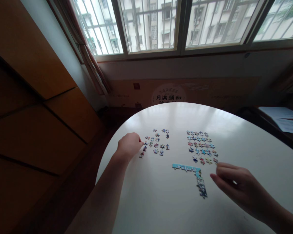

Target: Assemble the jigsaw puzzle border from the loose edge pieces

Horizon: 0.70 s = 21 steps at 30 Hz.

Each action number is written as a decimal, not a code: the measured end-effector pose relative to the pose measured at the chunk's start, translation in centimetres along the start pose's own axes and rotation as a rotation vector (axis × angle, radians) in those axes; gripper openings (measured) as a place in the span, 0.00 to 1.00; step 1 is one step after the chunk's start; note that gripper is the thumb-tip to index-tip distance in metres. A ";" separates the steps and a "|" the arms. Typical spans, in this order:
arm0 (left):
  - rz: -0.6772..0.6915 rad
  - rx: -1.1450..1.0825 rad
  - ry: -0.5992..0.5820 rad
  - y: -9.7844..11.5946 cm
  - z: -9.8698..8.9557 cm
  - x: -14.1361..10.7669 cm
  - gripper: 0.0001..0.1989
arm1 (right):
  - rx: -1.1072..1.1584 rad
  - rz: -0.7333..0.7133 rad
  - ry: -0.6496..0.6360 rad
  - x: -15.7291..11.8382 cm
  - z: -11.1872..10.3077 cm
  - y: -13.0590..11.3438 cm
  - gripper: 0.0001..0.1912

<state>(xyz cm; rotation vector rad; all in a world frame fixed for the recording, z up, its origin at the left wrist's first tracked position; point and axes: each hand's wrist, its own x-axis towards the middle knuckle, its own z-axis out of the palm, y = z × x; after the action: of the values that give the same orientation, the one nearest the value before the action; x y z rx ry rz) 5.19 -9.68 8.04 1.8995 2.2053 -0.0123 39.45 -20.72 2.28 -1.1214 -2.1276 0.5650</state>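
My left hand [130,144] is closed, its fingertips at the left edge of a loose group of puzzle pieces [156,140]; whatever it may pinch is too small to make out. On the right, my right hand [234,182] has its thumb and forefinger apart, close to the lower right corner of a second group of pieces [203,151] laid out in rows. Between the hands and nearer to me lies a joined L-shaped strip [187,167], light blue along its top arm and darker down its right arm.
All the pieces lie on a round white table [146,195]. Papers [283,113] are at the far right beside a dark chair [249,113]. Wooden cabinets [39,130] stand at the left. A printed box [197,91] is beyond the table, beneath barred windows.
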 end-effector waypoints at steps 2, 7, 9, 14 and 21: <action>-0.007 0.012 -0.017 0.1 0.1 0.0 0.09 | 0.002 -0.001 -0.003 0.0 0.0 0.0 0.22; 0.003 0.016 -0.050 0.4 0.4 -0.1 0.08 | 0.000 -0.005 -0.001 0.1 0.0 -0.1 0.22; 0.013 0.017 -0.060 0.5 0.5 -0.1 0.08 | -0.009 -0.011 0.004 0.1 0.0 -0.2 0.22; 0.047 0.051 -0.072 0.7 0.6 -0.1 0.09 | -0.009 -0.014 0.002 0.2 -0.1 -0.3 0.22; 0.053 0.068 -0.064 0.8 0.7 0.0 0.07 | 0.003 0.011 -0.015 0.0 -0.1 -0.1 0.22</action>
<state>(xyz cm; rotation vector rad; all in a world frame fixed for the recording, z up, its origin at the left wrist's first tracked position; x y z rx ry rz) 6.08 -9.70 7.48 1.9647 2.1380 -0.1388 39.44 -20.78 2.39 -1.1312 -2.1341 0.5830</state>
